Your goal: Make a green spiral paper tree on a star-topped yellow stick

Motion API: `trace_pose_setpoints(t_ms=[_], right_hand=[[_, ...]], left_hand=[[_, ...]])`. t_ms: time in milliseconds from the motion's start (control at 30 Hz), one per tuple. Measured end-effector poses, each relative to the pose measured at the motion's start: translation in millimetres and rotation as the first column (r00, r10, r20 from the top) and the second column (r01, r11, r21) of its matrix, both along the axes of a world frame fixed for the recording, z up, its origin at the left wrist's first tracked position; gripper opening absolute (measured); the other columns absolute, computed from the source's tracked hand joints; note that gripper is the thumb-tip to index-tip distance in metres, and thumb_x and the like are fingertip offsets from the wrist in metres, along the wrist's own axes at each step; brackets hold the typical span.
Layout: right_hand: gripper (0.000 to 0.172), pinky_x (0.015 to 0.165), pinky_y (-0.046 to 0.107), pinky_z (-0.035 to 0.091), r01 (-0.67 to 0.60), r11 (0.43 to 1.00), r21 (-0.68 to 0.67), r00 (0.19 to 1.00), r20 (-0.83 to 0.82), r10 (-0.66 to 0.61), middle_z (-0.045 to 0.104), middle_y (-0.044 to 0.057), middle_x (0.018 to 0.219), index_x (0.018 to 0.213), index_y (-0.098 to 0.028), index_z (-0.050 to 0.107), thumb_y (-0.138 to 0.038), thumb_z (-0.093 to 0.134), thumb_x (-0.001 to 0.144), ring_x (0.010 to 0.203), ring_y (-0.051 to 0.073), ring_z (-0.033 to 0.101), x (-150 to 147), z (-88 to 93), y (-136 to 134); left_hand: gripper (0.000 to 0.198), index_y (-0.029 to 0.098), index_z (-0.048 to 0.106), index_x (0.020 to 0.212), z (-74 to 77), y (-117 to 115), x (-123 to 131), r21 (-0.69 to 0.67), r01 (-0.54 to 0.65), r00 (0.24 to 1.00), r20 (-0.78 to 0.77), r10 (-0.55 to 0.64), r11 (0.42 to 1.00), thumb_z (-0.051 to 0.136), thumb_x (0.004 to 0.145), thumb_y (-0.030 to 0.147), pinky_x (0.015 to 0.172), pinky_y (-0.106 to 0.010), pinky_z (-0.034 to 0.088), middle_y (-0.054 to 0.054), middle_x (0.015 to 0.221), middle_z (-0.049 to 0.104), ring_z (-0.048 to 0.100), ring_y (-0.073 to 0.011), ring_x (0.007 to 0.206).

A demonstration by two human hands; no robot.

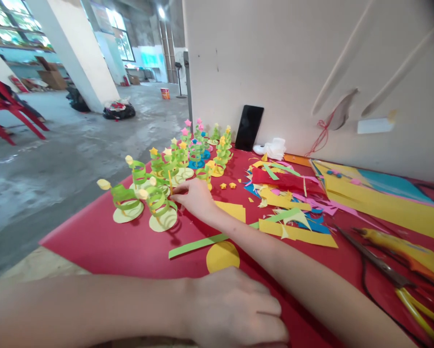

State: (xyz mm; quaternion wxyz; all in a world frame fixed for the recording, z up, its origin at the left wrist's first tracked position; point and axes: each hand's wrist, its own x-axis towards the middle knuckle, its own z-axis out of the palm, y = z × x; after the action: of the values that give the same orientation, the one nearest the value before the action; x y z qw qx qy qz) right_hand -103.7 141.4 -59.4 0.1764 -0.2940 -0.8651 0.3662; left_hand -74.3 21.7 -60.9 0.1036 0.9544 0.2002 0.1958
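Observation:
My right hand [197, 199] reaches across the red tabletop with thumb and fingertips pinched at a thin orange-yellow stick [171, 182], which stands about upright. Around its fingertips are several paper ornaments, each a green spiral on a round base with a small star or bud shape on top; the nearest [161, 205] has a pale green base. My left hand [236, 309] is curled closed, palm down, at the front edge. Whatever it may hold is hidden. Just beyond its knuckles lie a yellow paper disc [223, 256] and a long green paper strip [198, 245].
Paper scraps [285, 198] cover the table's middle right, with two small yellow stars [227, 186] beside them. Scissors [380, 266] and a yellow glue gun [401, 249] with a dark cord lie at right. A black phone [249, 128] leans against the pale board [275, 58].

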Motion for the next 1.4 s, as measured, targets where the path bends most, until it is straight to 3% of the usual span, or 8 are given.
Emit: trace_pose_setpoints(t_ms=[433, 700, 900, 1400], right_hand=[[0.020, 0.076, 0.036, 0.048, 0.029, 1.000, 0.000, 0.999, 0.019, -0.029, 0.061, 0.004, 0.093, 0.094, -0.013, 0.059, -0.030, 0.052, 0.085, 0.085, 0.016, 0.058, -10, 3.2, -2], [0.013, 0.072, 0.033, 0.047, 0.069, 0.998, 0.014, 0.995, -0.073, -0.068, 0.064, 0.002, 0.079, 0.082, -0.014, 0.062, -0.024, 0.055, 0.082, 0.075, 0.014, 0.059, 33, 14.6, -15], [0.008, 0.055, 0.021, 0.044, -0.033, 0.996, -0.077, 0.995, -0.098, 0.025, 0.062, -0.003, 0.054, 0.068, -0.015, 0.065, -0.015, 0.059, 0.074, 0.050, 0.009, 0.057, 48, 6.9, -37], [0.009, 0.056, 0.022, 0.045, -0.085, 0.988, -0.128, 0.988, -0.140, 0.067, 0.061, -0.003, 0.052, 0.069, -0.015, 0.065, -0.014, 0.058, 0.075, 0.051, 0.010, 0.059, 41, 0.1, -41]], left_hand=[[0.018, 0.016, 0.061, 0.084, -5.2, 0, 0, 0.013, 0.030, 0.999, 0.029, -0.030, 0.999, 0.045, 0.087, 0.023, 0.049, -0.025, 0.035, 0.002, 0.070, 0.053, 0.042, -0.0116, 0.062], [0.018, 0.015, 0.059, 0.082, -8.2, 0, 0, 0.026, 0.047, 0.998, 0.037, -0.048, 0.999, 0.047, 0.087, 0.027, 0.049, -0.025, 0.035, 0.002, 0.070, 0.052, 0.042, -0.0116, 0.064], [0.021, 0.016, 0.059, 0.080, -7.6, -1, 0, 0.026, 0.022, 1.000, 0.022, -0.022, 0.999, 0.043, 0.088, 0.028, 0.048, -0.026, 0.034, 0.002, 0.069, 0.052, 0.042, -0.0115, 0.062], [0.017, 0.015, 0.058, 0.081, -7.2, 0, 0, 0.059, 0.054, 0.998, 0.007, -0.055, 0.997, 0.046, 0.086, 0.028, 0.050, -0.026, 0.035, 0.002, 0.069, 0.054, 0.044, -0.0116, 0.063]])
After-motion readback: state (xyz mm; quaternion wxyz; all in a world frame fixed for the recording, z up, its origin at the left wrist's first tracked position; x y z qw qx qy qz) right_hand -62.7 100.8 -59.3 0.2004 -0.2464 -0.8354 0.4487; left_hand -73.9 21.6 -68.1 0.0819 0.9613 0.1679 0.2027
